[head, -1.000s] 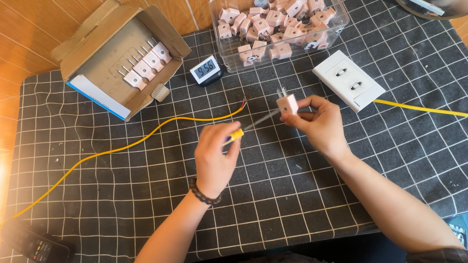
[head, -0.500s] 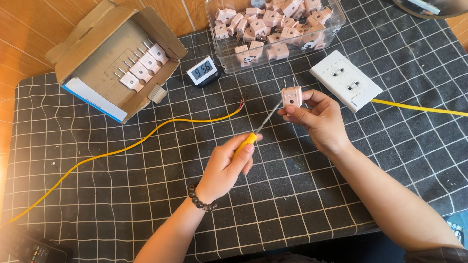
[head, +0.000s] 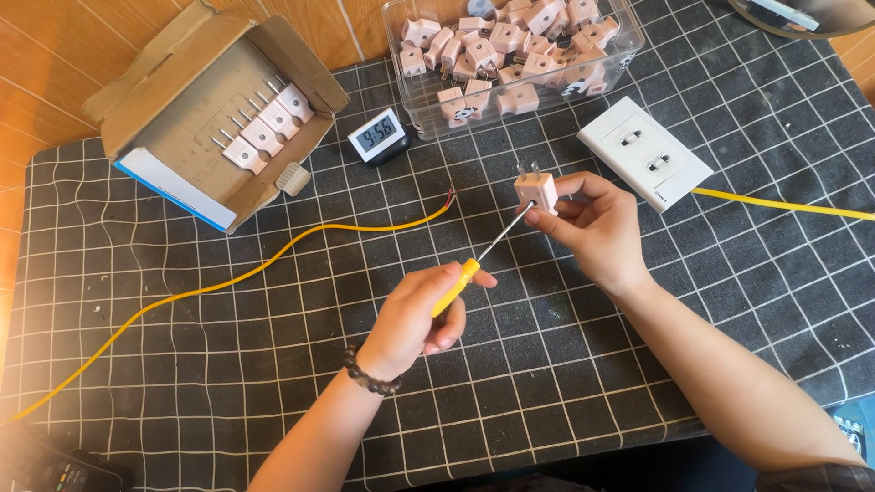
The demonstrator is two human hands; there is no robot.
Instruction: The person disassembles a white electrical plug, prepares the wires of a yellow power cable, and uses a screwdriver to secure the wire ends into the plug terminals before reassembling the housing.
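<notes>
Near edge, centre-left: your left hand (head: 415, 314) is closed round the yellow handle of a screwdriver (head: 480, 256), beaded bracelet (head: 369, 374) on that wrist. The shaft runs up and right, w/ its tip touching the side of a pale pink plug (head: 536, 191). Your right hand (head: 597, 228) pinches that plug between thumb and fingertips, prongs pointing to the far side, held above the black grid mat (head: 228, 364).

Further out, a yellow wire (head: 273, 260) snakes from near left to mid-mat; its bare end lies just left of the plug. Right of the plug sits a white socket plate (head: 644, 153).

Far side: small digital clock (head: 377, 136) centre, open cardboard box (head: 214, 128) w/ white plugs on the left, clear tub (head: 629, 41) of pink plugs at the far edge.
</notes>
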